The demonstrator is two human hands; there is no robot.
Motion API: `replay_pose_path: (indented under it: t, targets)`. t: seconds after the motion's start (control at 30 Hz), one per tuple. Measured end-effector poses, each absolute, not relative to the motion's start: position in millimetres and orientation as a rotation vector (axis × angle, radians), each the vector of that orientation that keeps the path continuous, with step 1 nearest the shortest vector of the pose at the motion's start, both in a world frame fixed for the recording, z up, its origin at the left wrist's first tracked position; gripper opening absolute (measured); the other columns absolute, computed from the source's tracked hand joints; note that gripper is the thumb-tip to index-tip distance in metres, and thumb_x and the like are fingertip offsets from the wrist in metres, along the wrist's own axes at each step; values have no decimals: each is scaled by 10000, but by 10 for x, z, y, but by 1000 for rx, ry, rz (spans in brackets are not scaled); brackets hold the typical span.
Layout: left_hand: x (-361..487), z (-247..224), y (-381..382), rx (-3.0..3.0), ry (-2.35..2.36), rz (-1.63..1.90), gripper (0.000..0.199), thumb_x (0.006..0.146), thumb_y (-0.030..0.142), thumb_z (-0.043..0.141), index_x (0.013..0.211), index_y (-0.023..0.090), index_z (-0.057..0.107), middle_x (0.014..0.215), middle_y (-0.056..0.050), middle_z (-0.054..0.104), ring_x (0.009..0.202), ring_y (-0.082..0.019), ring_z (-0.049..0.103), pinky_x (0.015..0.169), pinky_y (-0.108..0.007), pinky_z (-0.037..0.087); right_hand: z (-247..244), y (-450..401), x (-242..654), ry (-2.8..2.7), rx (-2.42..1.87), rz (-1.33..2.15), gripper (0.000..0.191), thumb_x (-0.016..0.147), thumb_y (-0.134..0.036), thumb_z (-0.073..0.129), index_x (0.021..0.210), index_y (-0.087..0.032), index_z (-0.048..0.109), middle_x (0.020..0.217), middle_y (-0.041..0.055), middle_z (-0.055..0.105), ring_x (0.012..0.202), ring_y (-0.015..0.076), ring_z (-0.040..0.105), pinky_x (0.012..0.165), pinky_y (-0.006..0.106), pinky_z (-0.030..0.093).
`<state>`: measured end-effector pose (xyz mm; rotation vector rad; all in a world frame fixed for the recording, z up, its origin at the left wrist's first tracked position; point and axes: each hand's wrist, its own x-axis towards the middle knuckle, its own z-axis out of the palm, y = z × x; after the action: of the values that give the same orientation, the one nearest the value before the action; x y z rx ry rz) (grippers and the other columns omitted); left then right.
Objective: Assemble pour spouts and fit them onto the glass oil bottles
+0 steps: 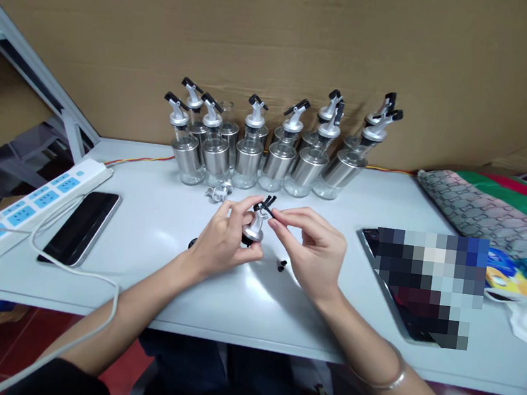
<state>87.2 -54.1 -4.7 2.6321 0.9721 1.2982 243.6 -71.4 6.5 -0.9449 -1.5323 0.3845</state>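
Between thumb and fingers, my left hand (222,238) grips a silver pour spout (255,229) with a black base, held upright above the table. My right hand (313,247) pinches a small black lever (267,209) at the top of that spout. Whether the lever is joined to the spout is hard to tell. On the table below lie small black pieces (281,265). A few silver spout parts (219,191) lie behind my left hand. A round black piece (192,243) shows partly beside my left wrist.
Several glass and steel bottles (248,161), most topped with spouts, stand along the cardboard wall (281,41). At left are a power strip (34,203), a phone (82,227) and a white cable (115,295). At right lie a tablet-like device (370,238), partly pixelated, and a patterned cloth bag (472,205).
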Motion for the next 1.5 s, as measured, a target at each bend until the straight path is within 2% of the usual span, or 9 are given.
replay_pose_path:
  t: [0.3,0.4,0.47,0.57,0.73,0.97,1.1,1.27,1.5]
  targets:
    - [864,-33,-536,2694,1058,1335,564,732,180,459,1278,118,332,651,63,572,565,-133,518,829,-371,418,84,-736,2439,-1539,-919,517,88,758,-150,685,822,-205,711,725,13,674,687,141,612,658,295,498]
    - [860,-42,-527,2698,1005,1311,587,721,168,449,1293,128,322,663,64,578,557,-125,527,821,-365,423,98,-709,2466,-1426,-914,810,42,776,-235,673,762,-199,690,719,8,667,697,135,604,680,287,487]
    - [857,-53,-519,2713,940,1285,618,711,158,446,1311,137,302,705,51,605,565,-125,543,828,-369,422,103,-678,2483,-1314,-920,1054,122,765,-295,687,710,-189,660,673,-7,643,656,119,584,655,266,475]
    - [852,-75,-508,2729,885,1244,647,707,164,445,1330,144,271,769,24,644,588,-140,561,851,-390,415,107,-633,2497,-1190,-908,1372,205,705,-360,739,737,-175,655,647,-20,618,610,99,548,627,248,459]
    - [845,-102,-493,2759,884,1189,636,710,181,446,1318,127,268,805,-10,666,604,-160,567,858,-405,415,156,-610,2522,-997,-872,1737,243,646,-343,786,730,-151,663,614,-34,579,564,65,498,570,213,415]
    - [836,-98,-496,2772,835,1183,657,719,186,452,1339,118,246,807,-20,666,638,-174,580,858,-413,425,183,-594,2570,-862,-806,1953,236,635,-307,807,666,-135,648,553,-59,547,481,24,441,577,195,426]
    - [830,-83,-497,2797,791,1207,665,716,188,449,1343,120,239,794,-19,659,656,-177,589,852,-423,439,177,-591,2583,-825,-757,2018,216,634,-270,814,672,-130,654,555,-55,563,487,23,470,584,186,444]
    - [826,-75,-495,2765,776,1220,662,713,189,449,1339,131,243,788,-20,645,656,-176,592,836,-424,461,168,-583,2604,-820,-693,2088,198,643,-229,810,754,-132,678,576,-42,593,471,21,480,544,171,438]
    - [800,-147,-501,2600,684,1080,679,744,239,491,1360,161,214,975,-94,633,727,-189,601,685,-328,513,160,-563,2657,-962,-609,2227,235,686,-278,780,848,-133,692,613,-32,561,461,19,443,466,149,380]
